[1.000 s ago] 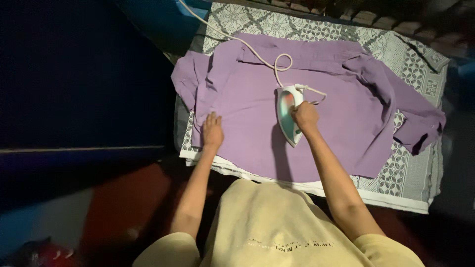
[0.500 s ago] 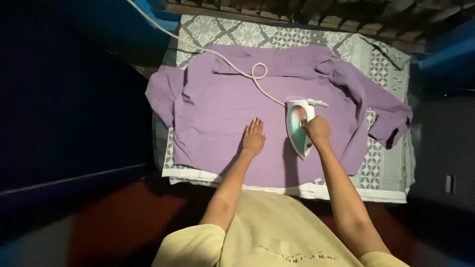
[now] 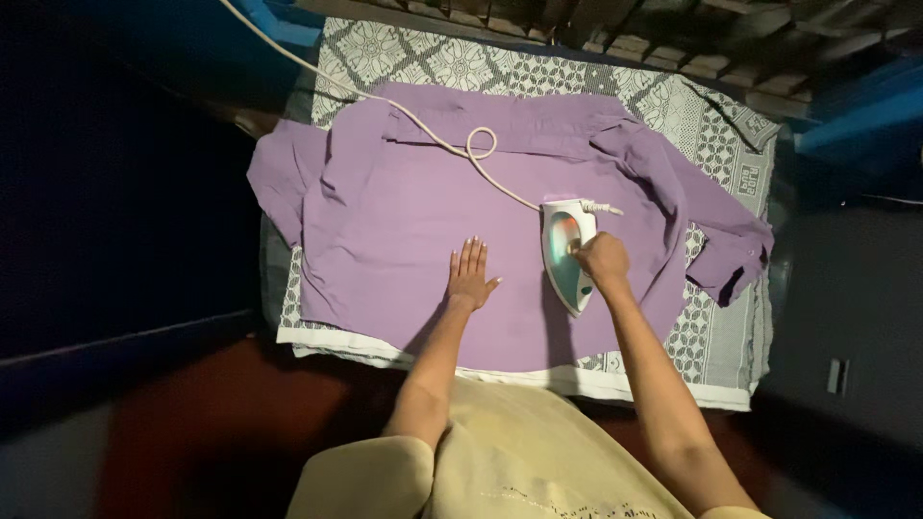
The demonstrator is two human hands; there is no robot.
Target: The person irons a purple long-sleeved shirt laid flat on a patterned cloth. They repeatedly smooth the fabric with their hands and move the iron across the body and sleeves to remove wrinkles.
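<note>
On the purple shirt (image 3: 404, 240), my right hand (image 3: 601, 259) closes around the handle of the white iron (image 3: 565, 252), soleplate down on the cloth. My left hand (image 3: 468, 277) lies flat and open just beside it. From the iron a looped cord (image 3: 461, 149) runs off across the patterned grey cover (image 3: 716, 144).

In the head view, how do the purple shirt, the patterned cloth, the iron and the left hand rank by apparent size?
1. patterned cloth
2. purple shirt, nearly as large
3. iron
4. left hand, slightly smaller
</note>
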